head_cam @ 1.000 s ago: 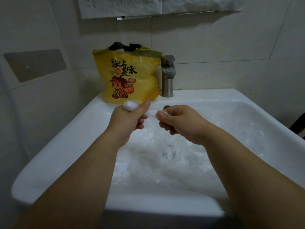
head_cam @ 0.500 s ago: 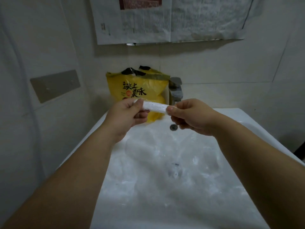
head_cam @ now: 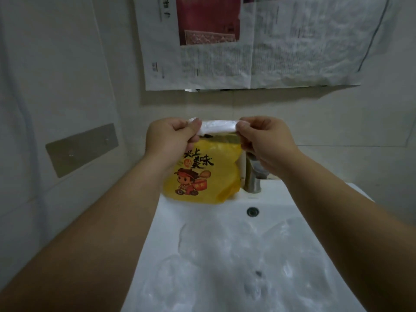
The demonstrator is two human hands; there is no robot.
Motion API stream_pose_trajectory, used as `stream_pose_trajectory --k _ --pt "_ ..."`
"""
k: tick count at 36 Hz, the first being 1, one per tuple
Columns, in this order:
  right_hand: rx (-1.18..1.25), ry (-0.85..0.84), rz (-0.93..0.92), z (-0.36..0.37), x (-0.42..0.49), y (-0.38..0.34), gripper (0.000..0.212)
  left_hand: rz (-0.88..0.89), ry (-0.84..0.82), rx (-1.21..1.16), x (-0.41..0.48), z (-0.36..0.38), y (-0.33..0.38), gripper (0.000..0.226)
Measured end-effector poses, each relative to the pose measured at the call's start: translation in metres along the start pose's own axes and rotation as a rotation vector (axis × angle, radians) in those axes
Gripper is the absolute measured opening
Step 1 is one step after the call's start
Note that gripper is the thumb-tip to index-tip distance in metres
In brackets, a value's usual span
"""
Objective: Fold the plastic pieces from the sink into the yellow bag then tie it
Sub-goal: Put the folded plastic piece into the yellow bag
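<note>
A folded strip of white plastic [head_cam: 218, 126] is stretched between my two hands, right above the mouth of the yellow bag [head_cam: 202, 176]. My left hand [head_cam: 170, 137] pinches its left end and my right hand [head_cam: 265, 140] pinches its right end. The yellow bag, printed with black characters and a cartoon figure, stands upright on the back ledge of the white sink [head_cam: 166, 212], left of the tap. More clear plastic pieces [head_cam: 238, 262] lie crumpled in the basin below my arms.
A metal tap [head_cam: 251, 181] stands right of the bag, partly behind my right hand. Newspaper sheets [head_cam: 247, 41] hang on the tiled wall above. A grey plate [head_cam: 82, 149] is fixed to the left wall. The overflow hole [head_cam: 252, 211] sits below the tap.
Both hands have lifted the folded plastic strip up and away from the basin to just above the yellow bag's opening. The camera has tilted upward, showing more wall.
</note>
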State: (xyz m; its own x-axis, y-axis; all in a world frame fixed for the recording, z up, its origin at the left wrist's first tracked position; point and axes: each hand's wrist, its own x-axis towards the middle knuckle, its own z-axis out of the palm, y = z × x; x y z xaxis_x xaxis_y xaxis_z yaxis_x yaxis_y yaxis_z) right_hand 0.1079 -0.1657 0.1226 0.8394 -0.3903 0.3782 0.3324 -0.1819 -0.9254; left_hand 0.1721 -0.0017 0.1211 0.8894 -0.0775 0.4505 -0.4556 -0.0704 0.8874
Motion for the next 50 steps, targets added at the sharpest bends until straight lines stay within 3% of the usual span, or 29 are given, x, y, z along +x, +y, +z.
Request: stream_pose_trajectory --k 4,8,10,13,18,24,28,35,38,42,46,50 --pt "-0.128 0.159 -0.086 0.004 0.031 0.003 0.018 0.054 -0.041 0.224 0.022 0.005 0.001 0.021" --pt "-0.373 0.224 -0.157 -0.003 0.059 0.011 0.024 0.112 -0.190 0.609 0.042 -0.004 -0.010 0.060" --pt "-0.479 0.169 -0.160 -0.001 0.069 0.014 0.025 0.106 -0.252 0.686 0.048 -0.007 -0.014 0.049" --pt "-0.615 0.055 -0.173 0.006 0.077 0.014 0.024 0.164 -0.217 0.623 0.052 -0.005 -0.018 0.022" --pt "-0.948 -0.249 -0.140 0.028 0.090 0.014 0.021 0.210 -0.194 0.511 0.058 0.005 -0.023 0.017" --pt "-1.394 -0.543 0.052 0.048 0.099 0.021 0.027 0.201 -0.151 0.416 0.065 0.008 -0.031 0.014" --pt "-1.372 -0.592 0.060 0.048 0.098 0.022 0.030 0.177 -0.119 0.365 0.068 0.008 -0.038 0.015" --pt "-0.944 -0.241 -0.088 0.027 0.091 0.020 0.056 0.114 0.013 0.271 0.066 0.009 -0.041 0.017" --pt "-0.764 -0.251 -0.087 0.019 0.076 0.011 0.050 0.093 0.067 0.245 0.061 0.009 -0.038 0.019" --pt "-1.003 -0.372 -0.037 0.017 0.071 0.013 0.031 0.014 0.126 0.146 0.054 0.007 -0.035 0.020" --pt "-1.104 -0.214 -0.098 0.014 0.077 0.021 0.026 -0.007 0.075 0.100 0.046 0.005 -0.033 0.027" --pt "-1.044 -0.084 -0.126 0.012 0.080 0.026 0.033 0.005 -0.060 0.127 0.038 0.003 -0.038 0.061"
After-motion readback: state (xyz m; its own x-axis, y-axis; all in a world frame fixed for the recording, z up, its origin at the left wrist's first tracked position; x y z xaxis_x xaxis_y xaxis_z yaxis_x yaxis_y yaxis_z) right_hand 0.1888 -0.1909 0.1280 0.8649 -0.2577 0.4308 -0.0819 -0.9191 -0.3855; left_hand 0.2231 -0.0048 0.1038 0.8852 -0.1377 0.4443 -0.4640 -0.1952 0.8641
